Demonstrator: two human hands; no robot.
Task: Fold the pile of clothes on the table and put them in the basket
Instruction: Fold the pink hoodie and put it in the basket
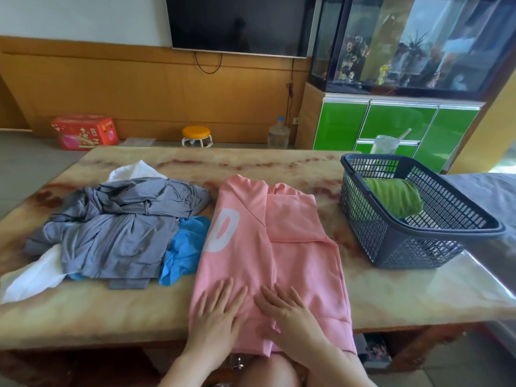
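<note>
Head view, the only view. Pink sweatshirt (279, 247) lies lengthwise at the centre of the bench (405, 297), sides already turned in towards the middle and the near hem hanging just over the near edge. Left hand (220, 311) and right hand (284, 311) are both released, fingers straight, palms flat on the near part of the sweatshirt and side by side; they press and grasp nothing. Judgement: the fabric looks soft, limp, fairly thick and light. It should hold a crease under pressure but will sag and unfold if lifted by one point. Best hold is probably a pinch at the two near hem corners to carry them towards the far end, then a lift with both hands under the folded stack. To the left lies an unfolded heap: grey garment (120, 227) on top, blue cloth (184, 247) and white cloth (33, 277) showing beneath. The dark mesh basket (391, 241) stands at the right of the bench, apart from the sweatshirt, with a folded green garment (393, 201) inside.
</note>
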